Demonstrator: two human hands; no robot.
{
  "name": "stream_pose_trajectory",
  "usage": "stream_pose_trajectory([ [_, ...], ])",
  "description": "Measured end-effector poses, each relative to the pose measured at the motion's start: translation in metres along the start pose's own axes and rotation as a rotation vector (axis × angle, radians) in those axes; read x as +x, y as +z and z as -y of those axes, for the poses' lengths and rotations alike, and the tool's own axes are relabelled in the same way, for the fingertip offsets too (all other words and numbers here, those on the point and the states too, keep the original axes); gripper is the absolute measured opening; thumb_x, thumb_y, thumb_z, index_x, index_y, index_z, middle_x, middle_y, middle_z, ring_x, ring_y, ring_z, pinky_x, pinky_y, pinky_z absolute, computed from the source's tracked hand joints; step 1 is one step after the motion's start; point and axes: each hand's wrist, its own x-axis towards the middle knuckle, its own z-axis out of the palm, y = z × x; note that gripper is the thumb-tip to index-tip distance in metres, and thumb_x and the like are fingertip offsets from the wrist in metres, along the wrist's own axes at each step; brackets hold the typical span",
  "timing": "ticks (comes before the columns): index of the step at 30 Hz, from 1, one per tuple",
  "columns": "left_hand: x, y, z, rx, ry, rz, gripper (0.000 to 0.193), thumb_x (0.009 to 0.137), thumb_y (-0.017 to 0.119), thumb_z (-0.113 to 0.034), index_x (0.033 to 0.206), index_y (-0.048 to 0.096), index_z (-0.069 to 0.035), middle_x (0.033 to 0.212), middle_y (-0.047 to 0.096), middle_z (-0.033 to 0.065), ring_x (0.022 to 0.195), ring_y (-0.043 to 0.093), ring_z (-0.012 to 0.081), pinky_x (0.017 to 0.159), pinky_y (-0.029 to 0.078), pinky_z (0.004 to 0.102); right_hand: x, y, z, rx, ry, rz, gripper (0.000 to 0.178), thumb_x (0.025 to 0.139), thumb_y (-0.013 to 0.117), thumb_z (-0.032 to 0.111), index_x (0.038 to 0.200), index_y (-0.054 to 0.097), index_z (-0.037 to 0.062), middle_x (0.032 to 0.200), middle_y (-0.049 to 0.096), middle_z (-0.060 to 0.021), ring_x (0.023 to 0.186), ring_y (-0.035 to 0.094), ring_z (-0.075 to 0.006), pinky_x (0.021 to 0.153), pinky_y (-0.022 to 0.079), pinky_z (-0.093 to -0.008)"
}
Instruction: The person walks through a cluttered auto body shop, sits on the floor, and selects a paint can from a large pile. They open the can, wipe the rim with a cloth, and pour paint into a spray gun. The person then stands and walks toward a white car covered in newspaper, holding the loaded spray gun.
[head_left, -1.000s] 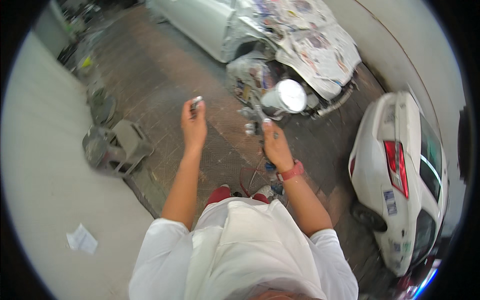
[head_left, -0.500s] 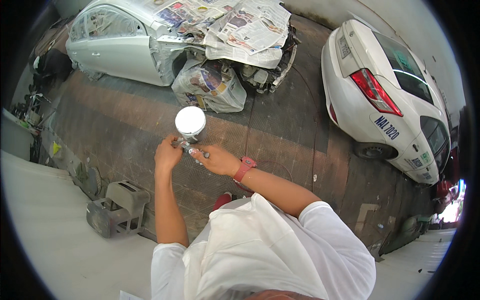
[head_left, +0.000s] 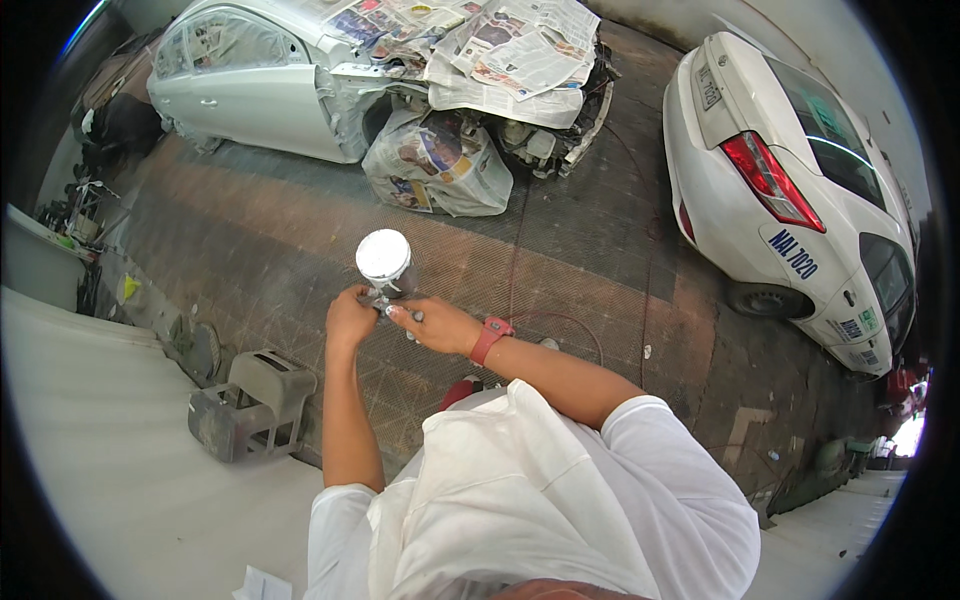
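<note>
In front of my body I hold what looks like a paint spray gun [head_left: 383, 303], topped by a round cup with a white lid [head_left: 383, 253]. My left hand [head_left: 351, 318] is closed around its left side. My right hand [head_left: 442, 326], below a red wristwatch [head_left: 490, 341], grips it from the right with the thumb laid along the metal. Fingers and cup hide most of the gun's body. The cup leans slightly, so some of its dark, paint-streaked side shows.
Ahead stands a pale car [head_left: 265, 110], its front covered with newspaper [head_left: 510, 60] and its wheel wrapped [head_left: 437, 165]. A white car [head_left: 770, 190] is parked at the right. A thin hose [head_left: 514, 240] crosses the floor. Plastic stools [head_left: 265, 392] are at the left.
The view has shifted a little, moving the cars and stools rightward. The gun has tilted slightly, showing more of the cup's side. Both hands keep their hold.
</note>
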Motion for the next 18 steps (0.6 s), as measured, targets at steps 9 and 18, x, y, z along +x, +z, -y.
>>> stream_pose_trajectory([
  [9,-0.0011,-0.0090,-0.0023,0.015,-0.066,0.037,0.043,0.076,0.070,-0.008,0.119,0.077,-0.008,0.093,0.077,0.0199,0.092,0.075,0.0347,0.085,0.055,0.0440,0.0036,0.0047,-0.0012,-0.001,-0.002,0.003,0.058,0.108,0.047,0.054,0.126,0.073,0.0049,0.081,0.073,-0.0213,0.083,0.073,-0.0385,0.082,0.055,-0.0456],
  [18,-0.0022,-0.0082,-0.0022,0.029,-0.066,0.026,0.043,0.077,0.071,-0.010,0.119,0.077,-0.008,0.102,0.077,0.0219,0.100,0.074,0.0364,0.090,0.055,0.0445,0.0020,0.0038,-0.0020,0.011,0.039,0.033,0.063,0.107,0.047,0.057,0.132,0.070,0.0031,0.092,0.075,-0.0228,0.084,0.074,-0.0347,0.084,0.056,-0.0435],
])
